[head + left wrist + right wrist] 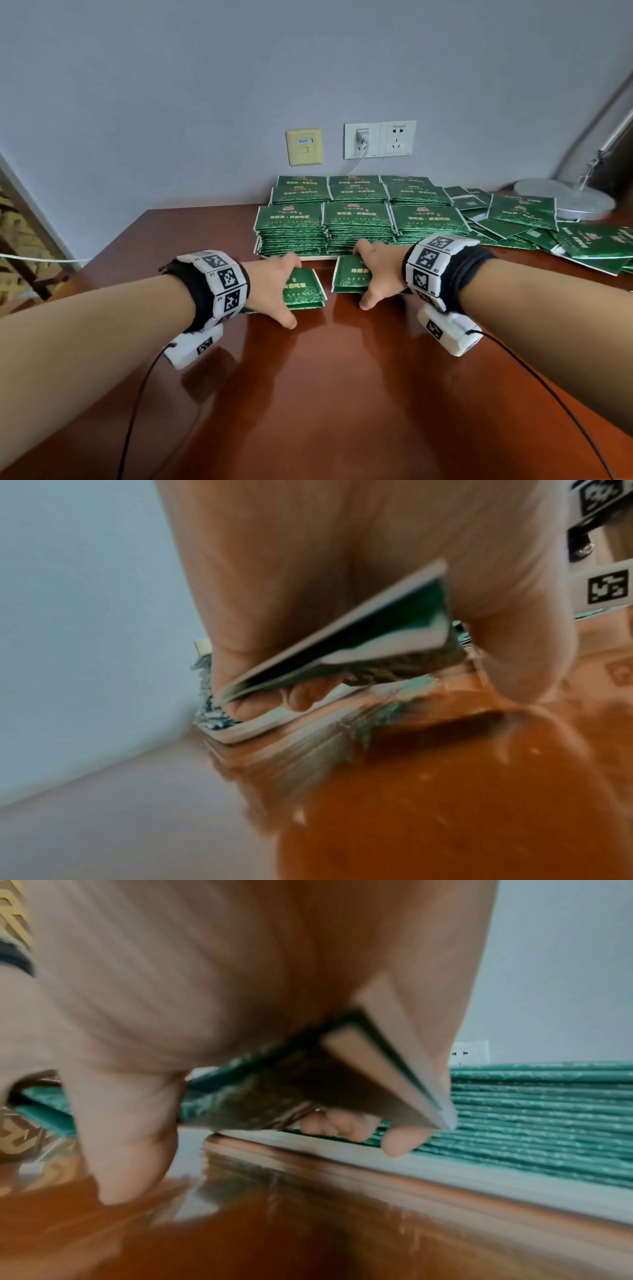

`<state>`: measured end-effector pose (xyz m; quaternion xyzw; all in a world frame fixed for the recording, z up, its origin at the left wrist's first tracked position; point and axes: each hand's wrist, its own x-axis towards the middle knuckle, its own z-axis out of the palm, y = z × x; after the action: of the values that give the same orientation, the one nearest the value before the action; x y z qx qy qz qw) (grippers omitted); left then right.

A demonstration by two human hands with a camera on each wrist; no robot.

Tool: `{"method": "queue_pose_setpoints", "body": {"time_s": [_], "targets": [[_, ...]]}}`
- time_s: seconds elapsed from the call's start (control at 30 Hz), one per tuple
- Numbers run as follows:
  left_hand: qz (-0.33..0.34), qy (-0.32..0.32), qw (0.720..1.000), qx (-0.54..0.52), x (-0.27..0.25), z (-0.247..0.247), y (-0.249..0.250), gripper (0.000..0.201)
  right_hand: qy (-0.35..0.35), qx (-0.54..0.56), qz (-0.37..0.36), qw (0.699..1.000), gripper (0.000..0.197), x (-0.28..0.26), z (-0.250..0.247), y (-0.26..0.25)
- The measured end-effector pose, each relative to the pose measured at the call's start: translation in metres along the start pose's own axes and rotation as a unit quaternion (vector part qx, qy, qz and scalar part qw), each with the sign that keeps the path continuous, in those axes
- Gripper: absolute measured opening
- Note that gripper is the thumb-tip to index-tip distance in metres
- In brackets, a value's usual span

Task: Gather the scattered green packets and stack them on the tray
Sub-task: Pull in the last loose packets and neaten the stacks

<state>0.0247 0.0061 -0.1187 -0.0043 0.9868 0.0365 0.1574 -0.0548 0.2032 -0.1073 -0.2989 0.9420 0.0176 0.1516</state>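
Both wrist views are smeared with blur. The tray (317, 257) shows only a thin white front edge under the stacked packets (358, 219). The loose packets (596, 245) run off the head view's right edge, and packet print is unreadable.

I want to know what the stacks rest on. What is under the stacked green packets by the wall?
A white tray: only its front rim shows beneath the stacked green packets. The rest is covered.
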Motion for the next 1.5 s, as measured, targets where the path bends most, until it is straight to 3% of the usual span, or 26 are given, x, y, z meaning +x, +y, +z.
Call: {"method": "queue_pose_setpoints", "body": {"time_s": [0.17,0.27,0.53,0.73,0.83,1.1,1.5], "targets": [[0.011,0.08,0.997,0.004,0.003,-0.041,-0.011,0.096,0.131,-0.009,-0.056,0.99,0.093,0.004,-0.024,0.008],[0.019,0.113,0.993,0.018,0.014,-0.065,-0.018,0.098,0.166,-0.022,-0.048,0.985,0.094,0.013,-0.044,0.012],[0.014,0.103,0.993,0.047,0.065,-0.097,-0.033,0.097,0.128,-0.049,-0.005,0.99,0.086,0.051,-0.086,0.014],[0.001,0.098,0.993,0.064,0.091,-0.092,-0.038,0.101,0.095,-0.073,-0.019,0.993,0.094,0.076,-0.088,0.016],[-0.019,0.099,0.993,0.063,0.091,-0.087,-0.044,0.102,0.09,-0.099,-0.016,0.991,0.098,0.077,-0.087,0.019],[-0.026,0.105,0.993,0.044,0.085,-0.081,-0.047,0.088,0.081,-0.109,-0.016,0.991,0.077,0.071,-0.076,0.018],[-0.024,0.107,0.993,0.042,0.084,-0.08,-0.042,0.091,0.095,-0.102,-0.025,0.99,0.084,0.067,-0.078,0.022]]}}
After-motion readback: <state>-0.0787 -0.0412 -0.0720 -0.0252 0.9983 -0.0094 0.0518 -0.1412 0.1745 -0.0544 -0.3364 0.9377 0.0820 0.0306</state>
